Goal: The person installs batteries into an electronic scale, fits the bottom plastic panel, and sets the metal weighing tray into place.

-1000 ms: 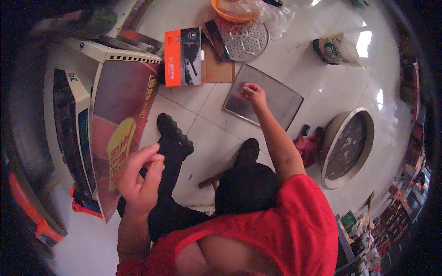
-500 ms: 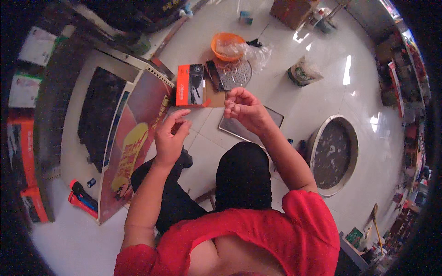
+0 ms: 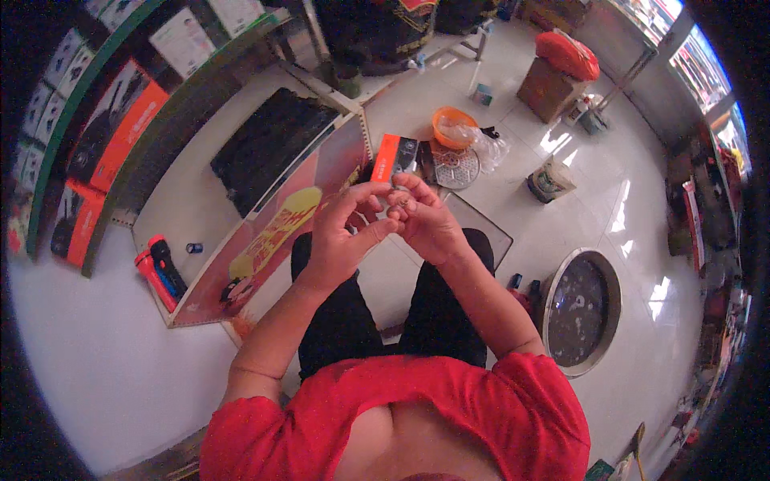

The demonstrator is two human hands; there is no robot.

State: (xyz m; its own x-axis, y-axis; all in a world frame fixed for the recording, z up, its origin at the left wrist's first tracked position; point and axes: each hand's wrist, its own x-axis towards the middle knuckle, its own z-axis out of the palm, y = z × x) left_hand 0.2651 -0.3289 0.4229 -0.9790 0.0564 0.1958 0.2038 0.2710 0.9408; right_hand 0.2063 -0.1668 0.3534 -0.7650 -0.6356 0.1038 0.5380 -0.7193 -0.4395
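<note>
In front of my knees my two hands meet at the fingertips. My right hand point(image 3: 431, 226) is closed in a pinch around something tiny that I cannot make out. From the other side my left hand point(image 3: 341, 240) curls its fingers and thumb to the same spot, with a gap inside the curl. Just beyond them lies an orange and black box point(image 3: 396, 154), partly covered by my fingers. A flat dark panel with a thin frame point(image 3: 485, 228) rests on the floor behind my right forearm.
A round perforated metal plate point(image 3: 457, 170), an orange bowl point(image 3: 443, 135) and a clear plastic bag point(image 3: 491, 149) lie farther off. At right are a wide basin point(image 3: 614, 321) of murky liquid and an open sack point(image 3: 550, 179). A printed panel point(image 3: 269, 236) and flashlights point(image 3: 154, 279) stand left.
My left hand has moved right and up to meet my right hand; before, they were apart. The view has shifted, so surrounding things sit lower and farther right.
</note>
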